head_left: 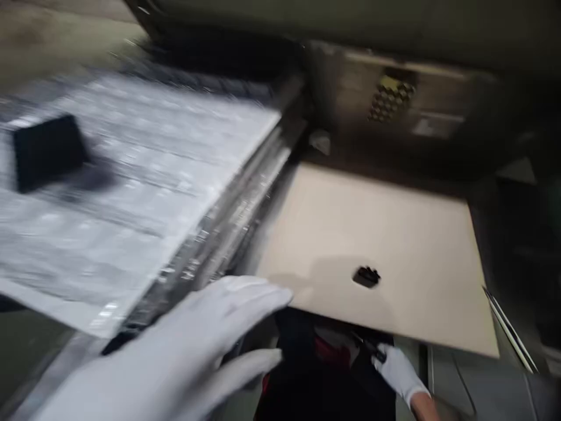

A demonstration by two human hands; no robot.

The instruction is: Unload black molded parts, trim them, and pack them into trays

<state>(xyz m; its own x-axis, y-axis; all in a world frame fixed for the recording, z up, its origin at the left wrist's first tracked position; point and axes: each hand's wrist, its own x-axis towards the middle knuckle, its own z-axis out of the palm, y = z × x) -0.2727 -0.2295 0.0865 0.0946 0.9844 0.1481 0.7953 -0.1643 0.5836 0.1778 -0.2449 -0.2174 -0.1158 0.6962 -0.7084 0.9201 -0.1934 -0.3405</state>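
My left hand (205, 339), in a white glove, is raised in the lower left with fingers stretched out and thumb apart. It is empty and blurred. Beyond its fingertips lies a flat beige board (394, 222), with a small black part (367, 276) on it. My right hand (397, 369), also white-gloved, is low at the board's near edge, in front of my body. Its fingers are closed on a slim dark tool (370, 346) pointing left; its exact kind does not show.
On the left a stack of clear-wrapped trays (184, 158) bears a black block (48, 153). A long thin rod-like object (511, 330) lies right of the board. Behind it stands a brown panel (350, 88) with a patch of round dots (390, 99).
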